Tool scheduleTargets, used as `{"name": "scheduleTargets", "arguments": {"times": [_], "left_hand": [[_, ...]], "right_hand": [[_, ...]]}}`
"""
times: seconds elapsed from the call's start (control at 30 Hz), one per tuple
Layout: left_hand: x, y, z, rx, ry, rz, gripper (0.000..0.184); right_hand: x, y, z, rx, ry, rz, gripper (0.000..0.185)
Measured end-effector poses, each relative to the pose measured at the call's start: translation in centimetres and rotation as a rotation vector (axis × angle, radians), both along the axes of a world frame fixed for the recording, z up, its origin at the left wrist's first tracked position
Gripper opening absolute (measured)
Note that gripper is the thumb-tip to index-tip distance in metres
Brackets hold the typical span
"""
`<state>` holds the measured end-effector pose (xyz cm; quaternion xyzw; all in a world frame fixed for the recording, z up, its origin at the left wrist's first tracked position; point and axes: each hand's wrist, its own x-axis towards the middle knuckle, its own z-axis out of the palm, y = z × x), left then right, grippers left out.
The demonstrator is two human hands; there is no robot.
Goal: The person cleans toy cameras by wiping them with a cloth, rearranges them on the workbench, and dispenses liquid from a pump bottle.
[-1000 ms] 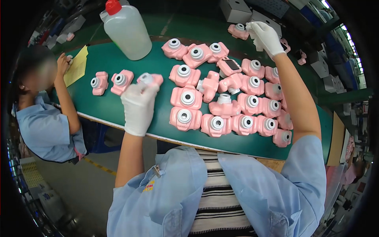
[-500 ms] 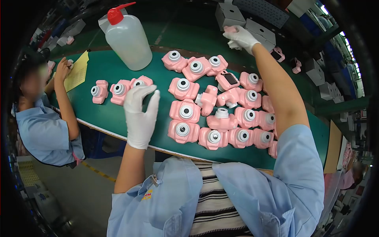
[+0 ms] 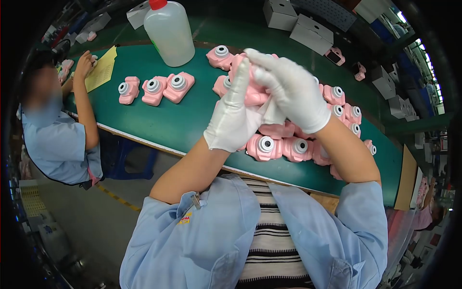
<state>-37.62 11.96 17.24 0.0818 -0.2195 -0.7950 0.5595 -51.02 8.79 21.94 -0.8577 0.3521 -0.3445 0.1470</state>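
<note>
My white-gloved left hand [image 3: 233, 115] and white-gloved right hand [image 3: 296, 94] meet above the table around a pink toy camera [image 3: 255, 98]. The left fingers point up along the camera's near side, while the right fingers curl over it from the other side. A white cloth [image 3: 274, 113] hangs below the right palm, between the hands. Much of the held camera is hidden by the gloves. Below and beyond my hands lie several pink cameras [image 3: 264, 147] with white lens rings, partly covered by my hands and forearms.
Three pink cameras [image 3: 153, 89] stand left on the green table [image 3: 192, 115]. A translucent bottle [image 3: 171, 36] with a red cap is at the far edge. A co-worker [image 3: 57, 139] sits at the left by a yellow sheet [image 3: 102, 72]. White boxes [image 3: 313, 33] lie beyond the table.
My right hand has come back from the far right with the pink camera and cloth. My left hand has moved right to meet it. The whole view has shifted slightly.
</note>
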Motion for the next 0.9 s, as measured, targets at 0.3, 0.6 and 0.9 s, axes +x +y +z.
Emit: {"name": "scheduleTargets", "arguments": {"times": [0.3, 0.6, 0.9], "left_hand": [[-0.2, 2.5, -3.4, -1.019, -1.159, 0.7, 0.048], [-0.7, 5.0, -3.3, -0.609, -0.909, 0.426, 0.044], [0.0, 5.6, 1.2, -0.401, -0.842, 0.041, 0.053]], "right_hand": [[1.3, 4.0, 1.5, -0.445, 0.349, 0.059, 0.016], [0.8, 5.6, 1.3, -0.299, 0.053, 0.173, 0.018], [-0.8, 4.2, 0.3, 0.38, -0.586, -0.004, 0.024]]}}
